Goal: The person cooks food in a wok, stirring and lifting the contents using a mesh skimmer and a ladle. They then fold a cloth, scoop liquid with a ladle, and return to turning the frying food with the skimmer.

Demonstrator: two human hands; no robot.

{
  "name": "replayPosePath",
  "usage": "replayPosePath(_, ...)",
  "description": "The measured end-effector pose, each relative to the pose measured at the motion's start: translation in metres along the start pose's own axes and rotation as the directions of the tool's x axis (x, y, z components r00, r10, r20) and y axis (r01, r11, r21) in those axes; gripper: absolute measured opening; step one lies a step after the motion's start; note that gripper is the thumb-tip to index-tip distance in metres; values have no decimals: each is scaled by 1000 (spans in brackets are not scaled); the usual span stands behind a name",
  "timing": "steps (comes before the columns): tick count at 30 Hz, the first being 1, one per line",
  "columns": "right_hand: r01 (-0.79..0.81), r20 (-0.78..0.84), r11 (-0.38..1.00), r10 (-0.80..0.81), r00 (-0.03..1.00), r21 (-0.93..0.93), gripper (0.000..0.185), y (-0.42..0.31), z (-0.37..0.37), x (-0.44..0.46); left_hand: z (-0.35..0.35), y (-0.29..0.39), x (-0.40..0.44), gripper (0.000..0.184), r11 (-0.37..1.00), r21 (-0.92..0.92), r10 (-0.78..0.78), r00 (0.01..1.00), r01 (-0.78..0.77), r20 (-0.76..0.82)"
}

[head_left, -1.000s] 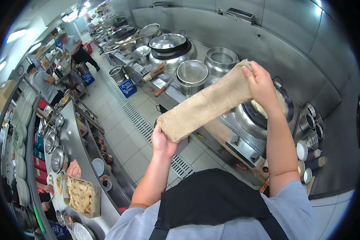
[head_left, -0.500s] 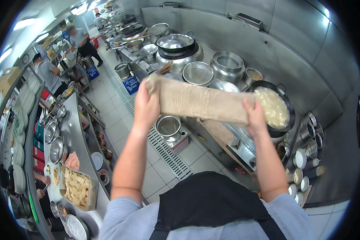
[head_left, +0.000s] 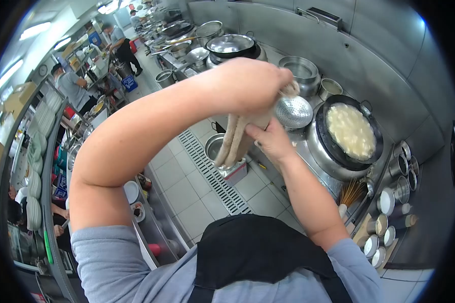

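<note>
A beige towel [head_left: 229, 142] is folded over in front of me, its lower part hanging in the air. My left hand [head_left: 255, 83] is closed on one end, with my left arm bent across the view. Lower down, my right hand [head_left: 274, 140] grips the towel, thumb on top. To the right, a black wok [head_left: 324, 144] on a stove holds pale chunks in whitish liquid [head_left: 351, 131]. Just behind my hands lies a perforated metal skimmer [head_left: 294, 112]. My left fingertips are partly hidden.
A lidded wok [head_left: 231, 44] and several pots stand along the cooking line. A bamboo brush [head_left: 353, 192] and small containers [head_left: 387, 201] are at right. A metal pot [head_left: 215, 146] stands below beside the floor drain [head_left: 212, 177]. Co-workers [head_left: 72, 87] stand at far left.
The towel was stretched flat between both hands; now it is folded and hanging. My left hand has swung right over my right hand, which moved left. The view has shifted right.
</note>
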State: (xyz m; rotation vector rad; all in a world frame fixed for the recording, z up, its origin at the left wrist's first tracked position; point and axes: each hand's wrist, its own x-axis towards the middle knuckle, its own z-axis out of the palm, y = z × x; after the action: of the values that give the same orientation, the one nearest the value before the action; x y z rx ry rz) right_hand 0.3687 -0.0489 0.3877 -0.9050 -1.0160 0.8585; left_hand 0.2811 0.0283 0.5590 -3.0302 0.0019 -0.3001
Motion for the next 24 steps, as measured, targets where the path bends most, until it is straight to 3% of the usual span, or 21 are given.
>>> replayPosePath(2, -127, 85, 990, 122, 989, 62, 53, 14, -2, -3, -6, -8, -6, 31, 997, 4, -75, 992, 76, -100)
replayPosePath(5, -203, 118, 979, 204, 972, -29, 49, 24, -16, -23, -15, -24, -19, 32, 993, 32, -103, 969, 113, -227)
replayPosePath(7, -252, 186, 967, 240, 953, 42, 50, 24, -29, -34, -23, -34, -28, 32, 990, 44, -115, 953, 133, -279)
replayPosePath(9, -326, 223, 942, 302, 927, 80, 52, 25, -41, -41, -33, -42, -38, 28, 987, -111, -142, 949, 115, -281)
replayPosePath(11, -346, 201, 930, 317, 927, 126, 51, 26, -55, -44, -39, -45, -47, 27, 971, -151, -220, 947, 188, -233)
replayPosePath(12, -368, 177, 914, 339, 924, 172, 50, 27, -62, -45, -38, -48, -52, 28, 942, -277, -263, 933, 192, -247)
replayPosePath(13, -365, 175, 915, 336, 926, 174, 50, 30, -69, -46, -38, -51, -55, 29, 897, -399, -306, 917, 189, -255)
replayPosePath(19, -154, -1, 917, 166, 986, 369, 44, 16, -93, -49, -32, -64, -74, 32, 783, -566, -468, 844, 258, -262)
replayPosePath(21, 37, -165, 854, 58, 985, 520, 45, -10, -87, -50, -23, -62, -79, 35, 495, -863, -625, 732, 106, -269)
replayPosePath(23, 40, -157, 791, 71, 985, 611, 48, -10, -90, -56, -7, -59, -92, 43, 174, -984, -674, 733, 39, -90)
replayPosePath(24, -76, -105, 697, 213, 971, 713, 49, -8, -93, -61, 6, -55, -100, 47, -22, -999, -700, 713, 36, 41)
